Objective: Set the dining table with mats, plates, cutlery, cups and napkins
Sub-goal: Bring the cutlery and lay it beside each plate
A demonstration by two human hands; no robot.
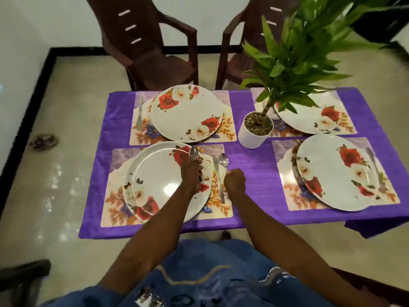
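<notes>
A small table under a purple cloth [245, 154] stands on a pale glossy floor [66, 120] edged by a black border, with white walls beyond. Two dark brown plastic chairs [155, 41] face the far side, and a leafy green plant in a white pot [254, 131] sits near the table's centre. Four floral mats lie on the cloth, each carrying a white plate printed with red roses. The person, seen from above in blue clothing, reaches both bare arms over the near left mat [115, 196]. The left hand [191, 171] hovers above the near left plate [155, 173], its fingers curled around the handles of cutlery; one spoon bowl [194, 154] sticks up out of the fist. The right hand [235, 179] is balled into a fist just beside the mat's right edge, and nothing shows in it. On that mat, right of the plate, lie a knife [218, 173] and a second spoon [224, 160], side by side. A knife also lies beside the far left plate [187, 113] and by the near right plate [332, 171].
</notes>
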